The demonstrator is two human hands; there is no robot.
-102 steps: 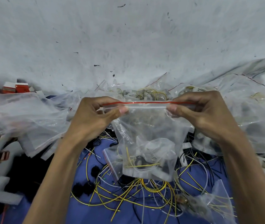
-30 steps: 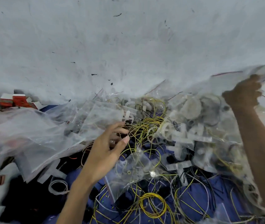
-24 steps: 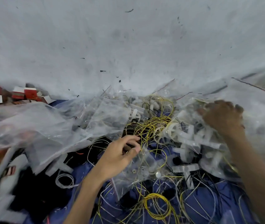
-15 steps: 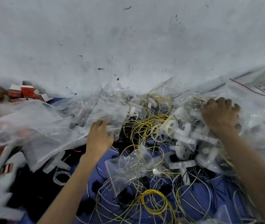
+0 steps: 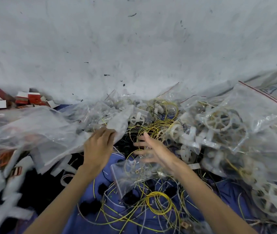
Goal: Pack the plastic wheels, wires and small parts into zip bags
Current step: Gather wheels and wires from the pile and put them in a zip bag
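My left hand (image 5: 98,146) grips the edge of an empty clear zip bag (image 5: 119,122) at the heap of bags on the left. My right hand (image 5: 153,151) hovers with spread fingers over tangled yellow wires (image 5: 151,130), holding nothing. Just below it lies a small zip bag (image 5: 131,176) with small parts inside. White plastic wheels (image 5: 218,122) sit inside filled bags on the right. A coil of yellow wire (image 5: 158,203) lies on the blue cloth (image 5: 87,220) near me.
Red and white small boxes (image 5: 22,98) are stacked at the far left against a grey wall (image 5: 134,48). Large clear plastic sheets (image 5: 24,129) and white plastic strips (image 5: 4,191) cover the left. Another wheel (image 5: 271,200) lies at the lower right.
The sealed bag held earlier is gone from my hands. My right hand came back from the bag pile on the right to the centre. My left hand reached up and took hold of a bag.
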